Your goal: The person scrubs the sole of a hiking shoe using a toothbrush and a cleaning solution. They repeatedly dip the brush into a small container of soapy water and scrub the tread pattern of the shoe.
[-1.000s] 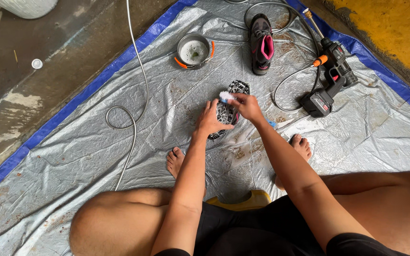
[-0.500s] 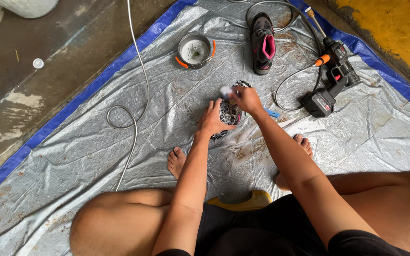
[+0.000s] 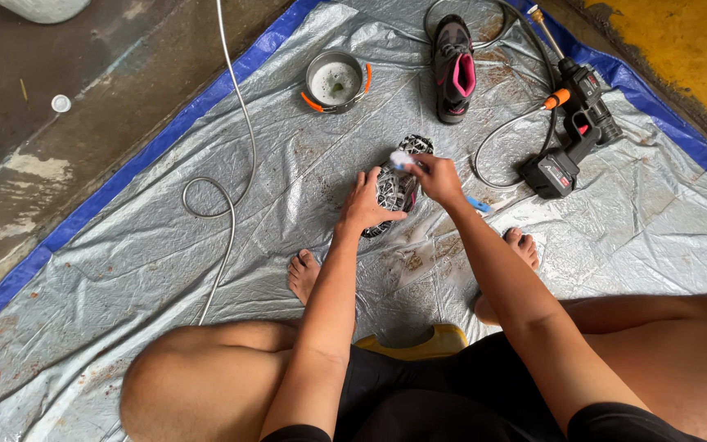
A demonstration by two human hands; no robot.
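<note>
Grey tarp (image 3: 165,270), left hand (image 3: 367,205) fingers clasped on upturned shoe (image 3: 396,187), right hand (image 3: 435,178) fingers closed round brush (image 3: 403,159).

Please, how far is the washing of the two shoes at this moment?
Done: nothing looks finished. In hand: the left hand steadies the sole-up black shoe with grey tread while the right hand scrubs it with a small brush. Left: the second black shoe with pink lining lies apart, untouched, on the silver tarpaulin.

Wet concrete floor (image 3: 83,106) — silver tarp (image 3: 124,270), blue-edged — yellow-painted strip (image 3: 681,49).
</note>
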